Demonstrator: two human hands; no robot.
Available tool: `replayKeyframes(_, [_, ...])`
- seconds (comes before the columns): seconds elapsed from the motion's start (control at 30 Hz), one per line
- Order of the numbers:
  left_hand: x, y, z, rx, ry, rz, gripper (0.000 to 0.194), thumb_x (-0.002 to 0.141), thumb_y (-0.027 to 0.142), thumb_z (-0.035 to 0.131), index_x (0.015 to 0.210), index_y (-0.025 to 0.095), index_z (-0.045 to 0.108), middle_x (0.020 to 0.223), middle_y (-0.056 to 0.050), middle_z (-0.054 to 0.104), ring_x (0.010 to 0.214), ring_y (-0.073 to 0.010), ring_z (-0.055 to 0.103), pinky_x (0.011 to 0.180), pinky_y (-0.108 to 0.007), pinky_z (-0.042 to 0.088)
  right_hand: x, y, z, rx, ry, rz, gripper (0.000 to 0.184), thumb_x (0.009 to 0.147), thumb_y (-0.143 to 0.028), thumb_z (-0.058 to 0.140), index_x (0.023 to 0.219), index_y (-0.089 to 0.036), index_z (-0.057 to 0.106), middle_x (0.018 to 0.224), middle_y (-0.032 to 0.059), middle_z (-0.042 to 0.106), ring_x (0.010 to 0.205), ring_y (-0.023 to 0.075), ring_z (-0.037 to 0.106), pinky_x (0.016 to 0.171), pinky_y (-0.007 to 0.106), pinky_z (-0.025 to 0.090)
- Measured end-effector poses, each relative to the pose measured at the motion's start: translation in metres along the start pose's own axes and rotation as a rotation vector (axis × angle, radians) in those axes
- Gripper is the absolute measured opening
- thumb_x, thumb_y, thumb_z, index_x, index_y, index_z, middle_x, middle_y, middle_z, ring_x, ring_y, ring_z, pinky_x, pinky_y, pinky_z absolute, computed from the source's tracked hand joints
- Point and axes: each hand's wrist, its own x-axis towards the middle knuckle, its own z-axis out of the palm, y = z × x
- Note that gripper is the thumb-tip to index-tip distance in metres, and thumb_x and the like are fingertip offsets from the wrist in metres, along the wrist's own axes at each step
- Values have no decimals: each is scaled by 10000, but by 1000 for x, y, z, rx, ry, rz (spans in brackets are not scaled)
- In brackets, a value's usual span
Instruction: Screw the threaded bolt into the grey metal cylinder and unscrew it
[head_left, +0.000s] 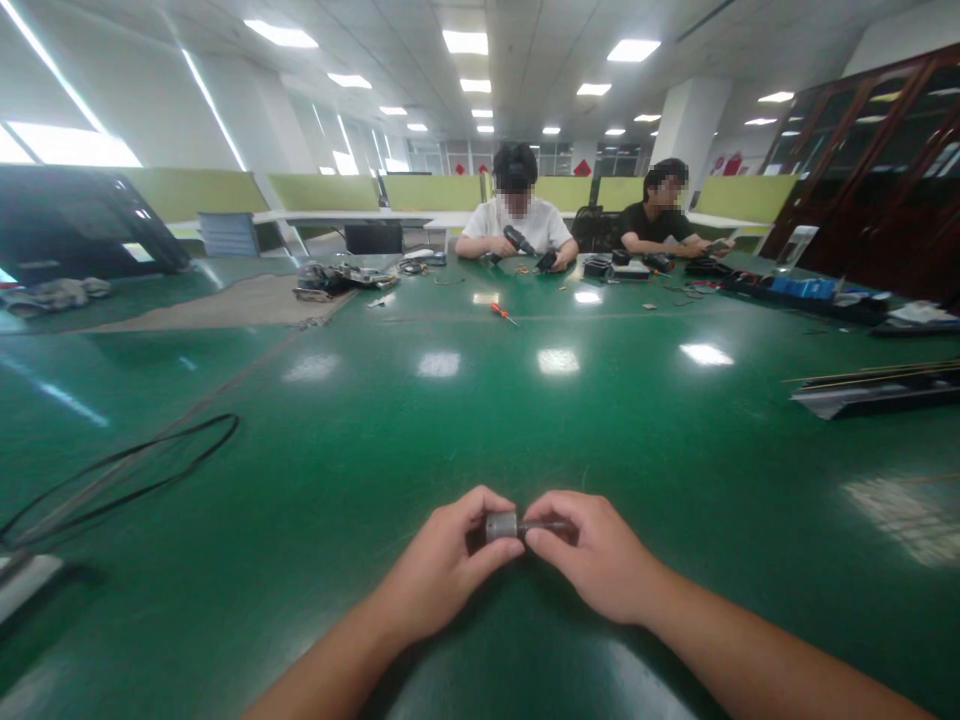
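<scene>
My left hand [444, 567] and my right hand [592, 555] meet low over the green table [450, 420], near its front edge. Between them is a small grey metal cylinder [502, 525] with a dark end that runs to the right. My left thumb and forefinger pinch the grey end. My right fingers are closed round the dark end and hide most of it. Both forearms come in from the bottom of the view.
A black cable [127, 470] loops at the left. A red-handled screwdriver [504, 314] lies mid-table. Two people sit at the far side; one holds a dark power tool [519, 241]. Black trays and parts [874, 392] lie at the right, cloth and clutter [337, 278] far left.
</scene>
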Motion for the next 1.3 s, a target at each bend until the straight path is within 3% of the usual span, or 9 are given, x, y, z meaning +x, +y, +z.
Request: replayKeyframes(1.3, [0,2,0,-28,21,7,202,885,328,653,1036,198,618,870,3,638,783,-169,564,703,-257,417,0,3,2,54,26,11,81,865,-223,649,890,-181,713,836,15,717,757,162,644,694,250,477])
